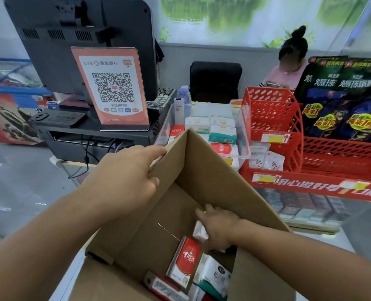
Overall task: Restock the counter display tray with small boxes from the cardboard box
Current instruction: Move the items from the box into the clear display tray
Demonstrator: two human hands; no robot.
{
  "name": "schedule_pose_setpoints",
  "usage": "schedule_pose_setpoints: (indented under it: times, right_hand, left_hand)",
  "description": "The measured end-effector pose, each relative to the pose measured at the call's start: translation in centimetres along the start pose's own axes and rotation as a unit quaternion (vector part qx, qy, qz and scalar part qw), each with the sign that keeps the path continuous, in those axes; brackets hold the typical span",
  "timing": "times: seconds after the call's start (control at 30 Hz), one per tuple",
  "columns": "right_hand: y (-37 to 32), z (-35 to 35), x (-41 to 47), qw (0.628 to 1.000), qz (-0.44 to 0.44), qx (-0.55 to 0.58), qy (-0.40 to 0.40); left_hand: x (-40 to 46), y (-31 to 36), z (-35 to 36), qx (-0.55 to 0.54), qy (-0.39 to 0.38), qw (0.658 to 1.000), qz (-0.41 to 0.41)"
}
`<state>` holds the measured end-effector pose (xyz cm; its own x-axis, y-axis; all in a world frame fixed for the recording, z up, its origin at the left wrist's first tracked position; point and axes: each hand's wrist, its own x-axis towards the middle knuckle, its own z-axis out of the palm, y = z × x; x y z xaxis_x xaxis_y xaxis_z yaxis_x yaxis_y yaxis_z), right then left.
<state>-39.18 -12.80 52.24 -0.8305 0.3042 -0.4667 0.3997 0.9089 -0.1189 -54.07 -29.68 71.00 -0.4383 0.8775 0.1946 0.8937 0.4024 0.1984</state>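
Note:
An open brown cardboard box (204,177) fills the lower middle of the view. My left hand (126,177) grips the upper left flap of the cardboard box. My right hand (218,228) is deep inside, fingers closed around a small white pack (199,232) near the right wall. A red and white small box (185,260) and a white and green pack (215,276) lie on the bottom nearer to me. Beyond the far flap stands the clear display tray (244,135), holding several small white, green and red packs.
A black till monitor (50,51) with an orange QR sign (113,88) stands at the left on a black base. Red plastic racks (273,118) with dark snack bags (342,101) stand at the right. A seated person in pink (288,72) is behind the counter.

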Motion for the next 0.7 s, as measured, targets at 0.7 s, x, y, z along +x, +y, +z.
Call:
schedule_pose_setpoints:
  times: [0.7]
  right_hand:
    - [2.2, -23.8, -1.5, 0.919, -0.069, 0.225, 0.317]
  left_hand:
    - [0.2, -2.5, -1.1, -0.016, 0.009, 0.999, -0.038]
